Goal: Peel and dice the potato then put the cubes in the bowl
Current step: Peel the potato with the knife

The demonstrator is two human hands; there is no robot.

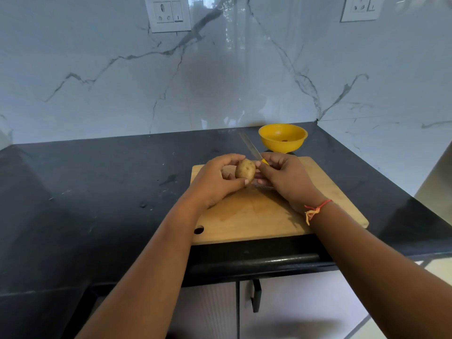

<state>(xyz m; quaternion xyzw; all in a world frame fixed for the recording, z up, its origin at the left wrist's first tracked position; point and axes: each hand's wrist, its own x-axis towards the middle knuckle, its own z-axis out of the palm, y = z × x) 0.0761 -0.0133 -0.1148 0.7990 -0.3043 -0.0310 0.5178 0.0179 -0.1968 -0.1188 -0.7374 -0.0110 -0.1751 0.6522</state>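
potato: small oval brown-skinned potato [245,169], unpeeled, held above the rectangular wooden cutting board [256,216]. left hand [215,182] curls round it, thumb under, fingers over. right hand [283,177] grips the yellow-handled steel knife [254,150], blade pointing away toward the round yellow plastic bowl [283,137] just behind the board's far edge. board's near edge lies close to the black stone counter [97,192] lip; bare counter to the left.

No legible txt, labels or nos. anywhere.
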